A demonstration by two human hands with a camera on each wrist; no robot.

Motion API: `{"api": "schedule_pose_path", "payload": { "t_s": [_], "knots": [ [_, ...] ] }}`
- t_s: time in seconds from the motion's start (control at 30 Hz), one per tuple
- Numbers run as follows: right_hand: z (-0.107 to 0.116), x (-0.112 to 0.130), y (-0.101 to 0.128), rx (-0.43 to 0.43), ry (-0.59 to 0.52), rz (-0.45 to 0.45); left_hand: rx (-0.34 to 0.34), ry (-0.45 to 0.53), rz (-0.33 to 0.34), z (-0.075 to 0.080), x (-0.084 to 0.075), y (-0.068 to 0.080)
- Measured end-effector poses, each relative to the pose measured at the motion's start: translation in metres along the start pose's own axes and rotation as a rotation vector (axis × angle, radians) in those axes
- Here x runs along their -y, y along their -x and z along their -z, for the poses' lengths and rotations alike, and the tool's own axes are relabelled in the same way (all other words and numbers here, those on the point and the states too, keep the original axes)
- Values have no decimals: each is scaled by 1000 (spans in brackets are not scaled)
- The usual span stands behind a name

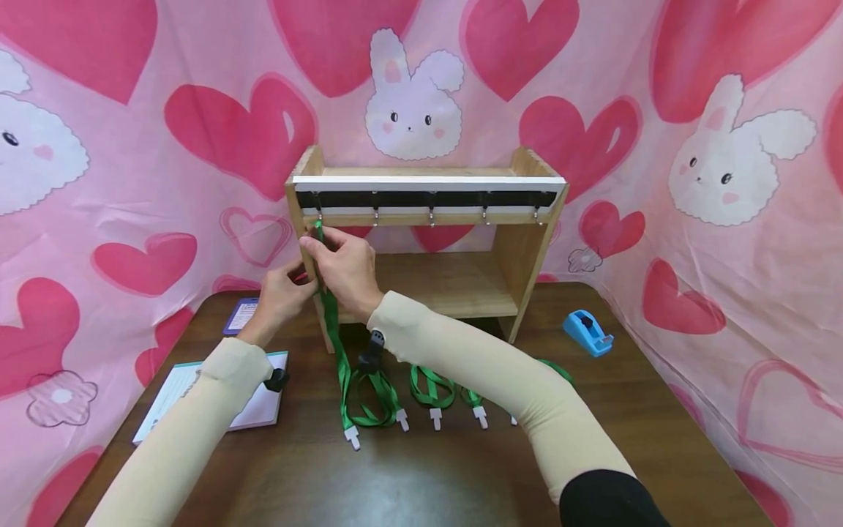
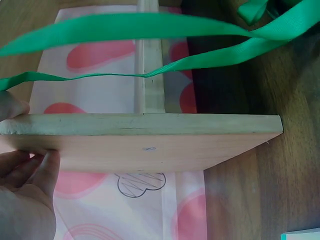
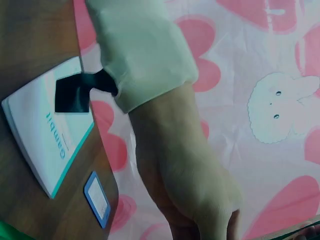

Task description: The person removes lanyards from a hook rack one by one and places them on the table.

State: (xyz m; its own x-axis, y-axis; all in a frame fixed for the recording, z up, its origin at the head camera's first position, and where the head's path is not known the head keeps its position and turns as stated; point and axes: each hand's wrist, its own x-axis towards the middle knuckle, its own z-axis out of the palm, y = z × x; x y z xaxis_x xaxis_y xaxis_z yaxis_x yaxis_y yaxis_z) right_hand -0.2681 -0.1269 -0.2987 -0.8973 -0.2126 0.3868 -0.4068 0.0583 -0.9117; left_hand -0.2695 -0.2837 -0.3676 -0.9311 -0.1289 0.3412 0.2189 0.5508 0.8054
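White booklet: a white paper booklet with a teal edge [image 1: 260, 410] lies flat on the dark wooden surface [image 1: 421, 483], down and left of the fingers, with a small purple-framed card [image 1: 241, 315] beyond it.

Left hand: the left hand [image 1: 282, 293] sits at the left end panel of the pale wooden shelf unit [image 1: 520, 252]. From the wrist view its fingers [image 2: 42, 165] lie straight against that panel's edge; whether the thumb also pinches the strap is hard to tell.

Right hand: the right hand [image 1: 345, 267] has its fingers curled, pinching the green fabric lanyard [image 1: 332, 329] just below the leftmost metal hook [image 1: 319, 217] of the black hook rail [image 1: 428, 198].

Held lanyard: its top rises from the fingers to that hook, and its tail drops to the surface, ending in a white plastic clip [image 1: 352, 438].

Doing it well: I judge the loop should be kept spread and lifted over the hook tip before letting go, with the left hand steadying the shelf.

Other lanyards: more green loops [image 1: 431, 388] lie right of the hanging tail.

Tape dispenser: a blue plastic one [image 1: 588, 333] stands far right of the fingers.
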Motion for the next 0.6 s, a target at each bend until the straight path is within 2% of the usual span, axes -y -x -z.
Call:
{"api": "schedule_pose_path", "payload": {
  "t_s": [0.23,0.4,0.6],
  "knots": [
    [-6,3,-2,-12,-43,-3,-29,-28,-51,-1,4,0],
    [-8,3,-5,-42,-79,-38,-20,-20,-45,-2,4,0],
    [-5,4,-9,18,-187,-71,-37,-10,-47,-2,3,-3]
  ]
}}
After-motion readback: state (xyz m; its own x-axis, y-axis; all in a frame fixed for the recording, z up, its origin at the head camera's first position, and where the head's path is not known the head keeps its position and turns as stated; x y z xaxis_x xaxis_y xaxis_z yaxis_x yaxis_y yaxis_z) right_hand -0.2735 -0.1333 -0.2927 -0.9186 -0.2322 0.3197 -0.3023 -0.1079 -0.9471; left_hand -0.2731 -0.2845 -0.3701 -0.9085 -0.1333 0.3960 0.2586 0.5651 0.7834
